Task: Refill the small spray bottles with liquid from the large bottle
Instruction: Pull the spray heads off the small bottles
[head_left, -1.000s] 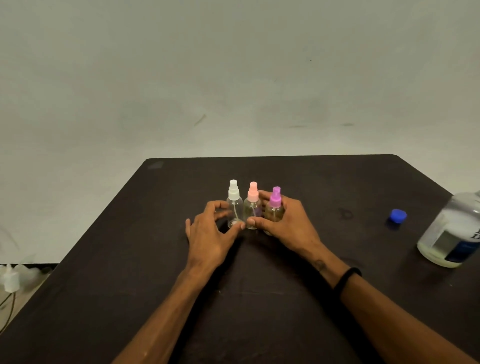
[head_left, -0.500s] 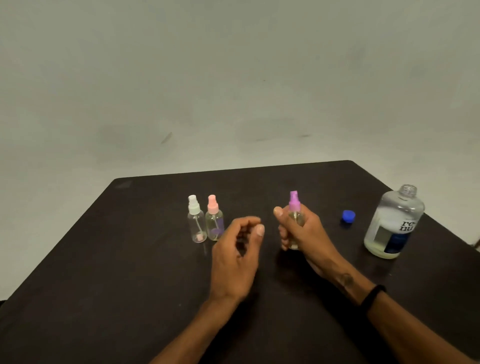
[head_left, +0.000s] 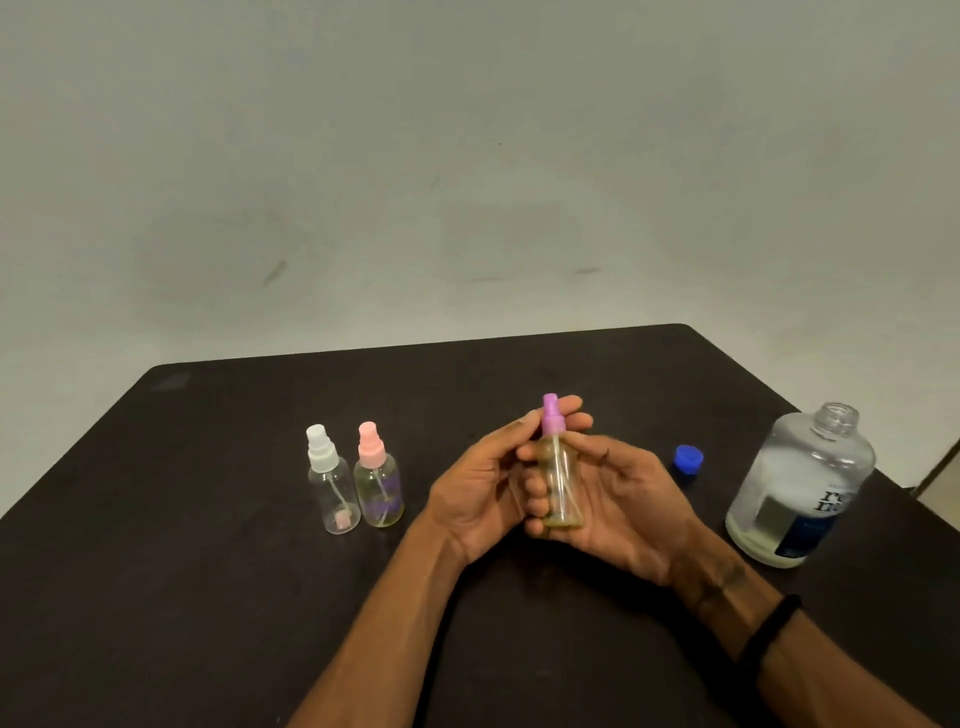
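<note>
Dark surface (head_left: 208, 597) under a pale wall carries everything. Both hands hold the purple bottle (head_left: 560, 483) upright above it: the right hand (head_left: 618, 509) cups its body, curled fingers (head_left: 535, 499) wrapping its near side, while the left hand (head_left: 478, 493) pinches the purple sprayer. White bottle (head_left: 332, 488) and pink bottle (head_left: 378, 483) stand touching at left. Right, a blue cap (head_left: 689, 460) lies near the uncapped big bottle (head_left: 800, 488).

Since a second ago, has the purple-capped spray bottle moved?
Yes. The purple-capped spray bottle left the row beside the pink-capped bottle, moving right toward the large bottle, and both hands now hold it.
</note>
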